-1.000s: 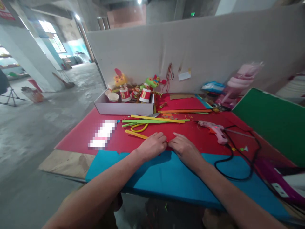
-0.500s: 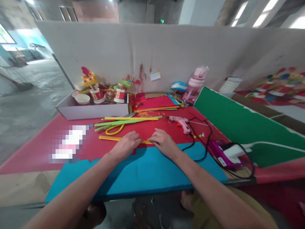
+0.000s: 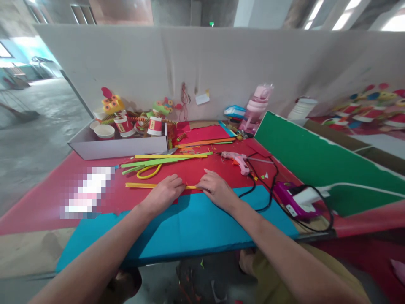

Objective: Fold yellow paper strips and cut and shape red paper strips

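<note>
Your left hand and right hand are clamping a yellow strip over red paper.
Its long axis is running left to right, free end pointing left; narrow and straight, it is lying beyond a smooth blue sheet.

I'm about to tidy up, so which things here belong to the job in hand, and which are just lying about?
Job in hand:
Yellow strip, held by left hand and right hand
Green strips, probably
Glue gun, probably

Apparently just lying about:
Pink bottle
Blue packet
</note>
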Available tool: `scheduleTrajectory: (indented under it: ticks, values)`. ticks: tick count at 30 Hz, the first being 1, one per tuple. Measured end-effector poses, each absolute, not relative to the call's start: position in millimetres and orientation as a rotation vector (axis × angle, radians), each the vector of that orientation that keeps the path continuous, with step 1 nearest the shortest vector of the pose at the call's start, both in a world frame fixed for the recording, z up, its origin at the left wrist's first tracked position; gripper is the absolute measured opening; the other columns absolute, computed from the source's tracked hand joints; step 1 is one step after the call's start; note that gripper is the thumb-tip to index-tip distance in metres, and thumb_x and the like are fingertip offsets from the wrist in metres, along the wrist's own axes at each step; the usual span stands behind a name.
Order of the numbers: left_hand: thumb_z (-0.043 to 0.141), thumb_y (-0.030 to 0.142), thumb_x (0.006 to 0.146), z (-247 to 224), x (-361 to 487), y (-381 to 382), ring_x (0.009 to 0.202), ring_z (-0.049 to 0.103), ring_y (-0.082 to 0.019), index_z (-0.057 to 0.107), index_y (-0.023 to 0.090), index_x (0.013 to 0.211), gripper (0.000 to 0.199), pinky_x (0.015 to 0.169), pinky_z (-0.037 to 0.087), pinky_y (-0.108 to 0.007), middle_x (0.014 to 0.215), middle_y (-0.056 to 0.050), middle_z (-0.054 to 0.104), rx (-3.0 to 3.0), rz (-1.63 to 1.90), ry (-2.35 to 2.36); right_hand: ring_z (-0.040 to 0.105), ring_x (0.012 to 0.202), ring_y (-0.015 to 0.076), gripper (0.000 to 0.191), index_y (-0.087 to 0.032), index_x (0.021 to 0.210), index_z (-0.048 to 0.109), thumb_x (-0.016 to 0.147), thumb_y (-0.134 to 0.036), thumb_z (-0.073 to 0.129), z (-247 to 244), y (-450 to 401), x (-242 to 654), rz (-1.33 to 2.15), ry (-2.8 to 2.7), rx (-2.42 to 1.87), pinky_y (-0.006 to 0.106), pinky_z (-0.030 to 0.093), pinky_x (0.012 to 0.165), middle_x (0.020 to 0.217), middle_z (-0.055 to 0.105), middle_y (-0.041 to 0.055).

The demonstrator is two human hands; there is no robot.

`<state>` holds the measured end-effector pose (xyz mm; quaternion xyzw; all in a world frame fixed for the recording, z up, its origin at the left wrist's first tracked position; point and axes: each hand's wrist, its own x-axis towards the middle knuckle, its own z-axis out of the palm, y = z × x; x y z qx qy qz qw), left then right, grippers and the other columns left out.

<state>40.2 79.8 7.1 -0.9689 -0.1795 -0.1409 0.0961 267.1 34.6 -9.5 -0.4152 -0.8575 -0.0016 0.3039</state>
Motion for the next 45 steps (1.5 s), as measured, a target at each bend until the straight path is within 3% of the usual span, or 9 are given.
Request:
scheduleTrajectory:
  ticks: [24,32,35,39,45]
  values:
    - [0.042,0.020,0.095,4.7,42.0,84.9,0.081,0.047,-0.019,0.064,0.014,0.111,0.028,0.071,0.040,-0.031,0.083,-0.007,0.054,-2.869,-0.338,-0.465,0.059,0.081,0.0158,0.026,-0.018,0.097,0.074,0.092,-0.012,0.049,-10.4,28.9,269.4,-0.082,-2.311,-1.156,0.044,0.042,0.104,0.082,0.063,0.0045]
    - [0.041,0.017,0.094,6.4,42.3,86.3,0.081,0.046,-0.020,0.065,0.015,0.111,0.030,0.072,0.039,-0.031,0.083,-0.007,0.054,-2.902,-0.353,-0.468,0.058,0.087,0.0199,0.035,-0.019,0.089,0.074,0.074,0.001,0.049,3.2,19.5,301.9,0.051,-2.171,-1.336,0.039,0.048,0.088,0.089,0.065,0.0065]
    - [0.042,0.019,0.094,5.2,41.7,86.4,0.082,0.046,-0.020,0.066,0.014,0.108,0.029,0.071,0.038,-0.032,0.085,-0.008,0.055,-2.895,-0.365,-0.472,0.057,0.098,0.0225,0.040,-0.018,0.103,0.070,0.075,0.000,0.046,12.0,11.1,294.6,-0.114,-2.081,-1.341,0.046,0.041,0.099,0.102,0.065,0.0085]
    - [0.043,0.024,0.094,5.2,41.9,84.6,0.080,0.046,-0.020,0.067,0.014,0.106,0.028,0.071,0.038,-0.032,0.083,-0.008,0.055,-2.871,-0.354,-0.478,0.057,0.106,0.0223,0.037,-0.017,0.122,0.061,0.089,-0.012,0.044,7.9,5.3,263.4,-0.177,-2.286,-1.249,0.051,0.030,0.110,0.115,0.065,0.0087]
    - [0.043,0.025,0.095,6.2,42.3,83.5,0.080,0.046,-0.019,0.066,0.015,0.111,0.030,0.072,0.037,-0.033,0.085,-0.008,0.056,-2.852,-0.287,-0.502,0.057,0.111,0.0231,0.036,-0.012,0.124,0.060,0.096,-0.026,0.043,-10.3,5.2,245.0,-0.288,-2.443,-1.219,0.049,0.029,0.112,0.120,0.065,0.0116]
